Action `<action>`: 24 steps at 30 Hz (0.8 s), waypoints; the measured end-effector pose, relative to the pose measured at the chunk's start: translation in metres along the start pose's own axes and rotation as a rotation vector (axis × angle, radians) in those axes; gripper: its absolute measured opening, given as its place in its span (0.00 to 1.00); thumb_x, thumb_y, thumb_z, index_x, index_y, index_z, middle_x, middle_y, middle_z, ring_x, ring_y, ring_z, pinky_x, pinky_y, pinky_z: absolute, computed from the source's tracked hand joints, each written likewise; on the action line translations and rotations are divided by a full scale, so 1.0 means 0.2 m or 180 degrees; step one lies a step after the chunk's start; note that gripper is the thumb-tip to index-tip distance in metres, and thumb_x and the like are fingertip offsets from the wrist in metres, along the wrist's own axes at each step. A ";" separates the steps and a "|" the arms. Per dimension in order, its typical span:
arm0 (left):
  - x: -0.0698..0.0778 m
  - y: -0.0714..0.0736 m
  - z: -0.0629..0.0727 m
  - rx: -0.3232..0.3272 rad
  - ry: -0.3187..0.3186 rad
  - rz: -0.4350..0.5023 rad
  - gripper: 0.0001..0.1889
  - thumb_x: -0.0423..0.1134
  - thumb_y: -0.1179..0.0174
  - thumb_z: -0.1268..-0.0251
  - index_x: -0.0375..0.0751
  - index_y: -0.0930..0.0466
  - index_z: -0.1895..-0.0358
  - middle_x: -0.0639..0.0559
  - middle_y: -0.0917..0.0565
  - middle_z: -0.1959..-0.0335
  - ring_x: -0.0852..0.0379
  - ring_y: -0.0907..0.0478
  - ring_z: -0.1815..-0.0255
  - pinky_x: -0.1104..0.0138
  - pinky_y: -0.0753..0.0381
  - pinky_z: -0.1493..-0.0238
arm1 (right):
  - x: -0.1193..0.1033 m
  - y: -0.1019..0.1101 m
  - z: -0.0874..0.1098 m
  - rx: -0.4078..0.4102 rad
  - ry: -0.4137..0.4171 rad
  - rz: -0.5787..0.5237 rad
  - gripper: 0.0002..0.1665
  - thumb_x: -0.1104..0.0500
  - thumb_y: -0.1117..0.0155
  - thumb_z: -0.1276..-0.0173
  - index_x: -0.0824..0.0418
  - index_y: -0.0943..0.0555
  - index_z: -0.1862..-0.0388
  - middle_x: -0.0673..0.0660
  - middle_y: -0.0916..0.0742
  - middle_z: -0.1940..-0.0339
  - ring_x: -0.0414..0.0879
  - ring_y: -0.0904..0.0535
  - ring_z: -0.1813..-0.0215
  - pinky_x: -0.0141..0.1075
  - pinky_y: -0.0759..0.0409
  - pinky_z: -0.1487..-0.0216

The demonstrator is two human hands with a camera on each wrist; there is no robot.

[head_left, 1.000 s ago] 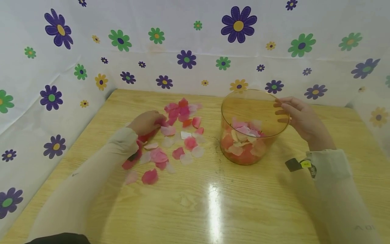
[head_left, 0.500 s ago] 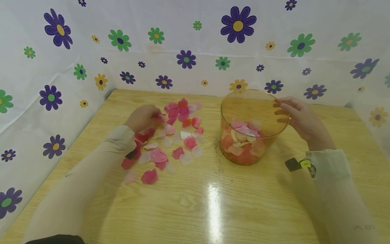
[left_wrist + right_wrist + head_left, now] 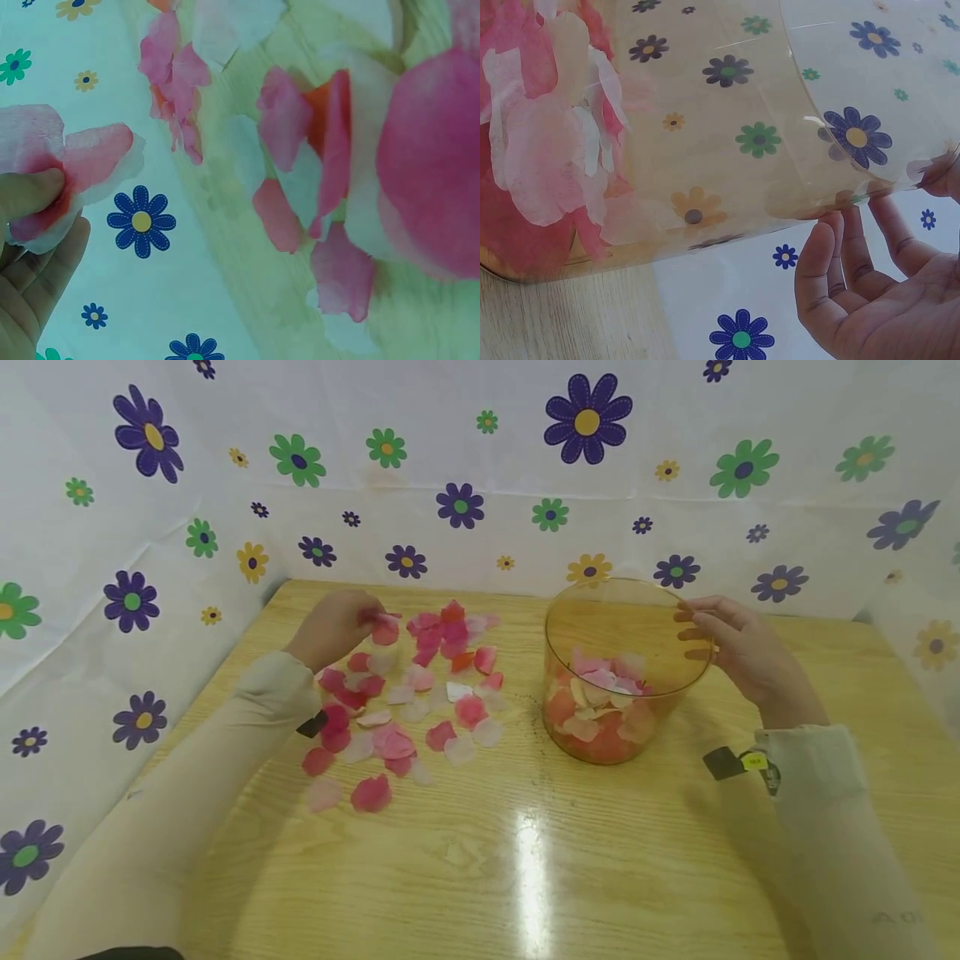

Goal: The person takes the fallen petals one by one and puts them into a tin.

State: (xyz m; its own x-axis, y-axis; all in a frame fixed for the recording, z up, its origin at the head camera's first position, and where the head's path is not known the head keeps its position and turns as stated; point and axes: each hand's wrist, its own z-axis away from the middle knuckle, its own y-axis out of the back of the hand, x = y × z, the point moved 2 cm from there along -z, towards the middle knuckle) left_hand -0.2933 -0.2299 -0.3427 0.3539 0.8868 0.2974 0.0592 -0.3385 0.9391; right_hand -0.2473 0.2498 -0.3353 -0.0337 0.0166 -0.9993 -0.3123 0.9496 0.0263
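My left hand (image 3: pixel 333 631) pinches a few pink and white artificial flower petals (image 3: pixel 97 161) between thumb and fingers, raised at the far left of the scattered petals. More loose petals (image 3: pixel 393 742), pink, red and white, lie spread over the table below and to the right of it. To the right stands a clear amber cylindrical container (image 3: pixel 626 643), upright, its bottom part filled with petals (image 3: pixel 544 154). My right hand (image 3: pixel 757 660) holds this container near its rim on the right side, fingers against the outer wall and thumb at the edge.
The wooden table (image 3: pixel 450 877) ends at the back against a white cloth (image 3: pixel 322 393) printed with flowers, which also rises on the left and right. Small dark specks (image 3: pixel 536 735) dot the wood left of the container. A tag (image 3: pixel 723 763) hangs by the right cuff.
My left hand has lifted and drawn back to the far left with petals in its fingers, uncovering other petals beneath. The right hand and the container have stayed in place.
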 end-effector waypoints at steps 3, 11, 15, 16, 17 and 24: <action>-0.01 -0.02 0.00 -0.0071 0.0055 0.0026 0.08 0.30 0.41 0.39 0.34 0.18 0.57 0.39 0.15 0.60 0.44 0.20 0.57 0.53 0.22 0.48 | 0.00 0.00 0.00 -0.0005 -0.0019 0.0022 0.10 0.56 0.52 0.26 0.51 0.24 0.51 0.42 0.21 0.53 0.37 0.26 0.53 0.25 0.23 0.56; -0.03 -0.06 0.00 -0.0336 0.0165 -0.0050 0.10 0.30 0.41 0.39 0.34 0.17 0.55 0.38 0.15 0.58 0.42 0.19 0.53 0.51 0.22 0.47 | 0.00 0.00 0.00 0.0007 -0.0016 0.0030 0.10 0.56 0.51 0.26 0.50 0.24 0.52 0.42 0.21 0.53 0.37 0.26 0.53 0.26 0.23 0.57; -0.02 -0.05 0.00 -0.0393 0.0195 -0.0087 0.10 0.30 0.41 0.39 0.34 0.17 0.55 0.38 0.15 0.57 0.41 0.20 0.52 0.50 0.23 0.46 | 0.00 0.01 0.00 0.0005 0.0003 0.0020 0.09 0.56 0.51 0.26 0.50 0.24 0.52 0.42 0.20 0.53 0.37 0.26 0.53 0.25 0.23 0.57; -0.02 -0.05 0.00 -0.0389 0.0185 -0.0104 0.10 0.30 0.41 0.39 0.34 0.17 0.55 0.38 0.15 0.57 0.41 0.20 0.53 0.50 0.23 0.46 | 0.00 0.00 0.00 0.0003 0.0005 0.0011 0.09 0.56 0.51 0.26 0.50 0.24 0.53 0.42 0.20 0.53 0.37 0.26 0.53 0.25 0.23 0.57; -0.02 -0.05 0.00 -0.0378 0.0170 -0.0115 0.10 0.30 0.41 0.39 0.34 0.17 0.55 0.37 0.15 0.57 0.41 0.20 0.53 0.51 0.23 0.46 | 0.00 0.00 0.00 0.0001 0.0007 0.0003 0.09 0.56 0.51 0.26 0.50 0.23 0.53 0.42 0.20 0.53 0.37 0.25 0.53 0.25 0.23 0.57; -0.02 -0.01 -0.05 -0.0345 0.0095 -0.0063 0.10 0.31 0.42 0.37 0.35 0.17 0.55 0.39 0.15 0.57 0.42 0.20 0.51 0.51 0.24 0.44 | 0.00 0.01 0.00 0.0018 -0.0044 0.0031 0.09 0.55 0.51 0.27 0.49 0.24 0.53 0.41 0.20 0.53 0.37 0.26 0.53 0.25 0.23 0.57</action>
State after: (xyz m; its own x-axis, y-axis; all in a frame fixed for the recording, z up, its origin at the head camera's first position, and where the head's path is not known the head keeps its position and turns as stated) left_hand -0.3043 -0.2303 -0.3434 0.3255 0.9025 0.2821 -0.0360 -0.2863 0.9575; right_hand -0.2473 0.2508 -0.3347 -0.0237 0.0301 -0.9993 -0.3067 0.9511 0.0359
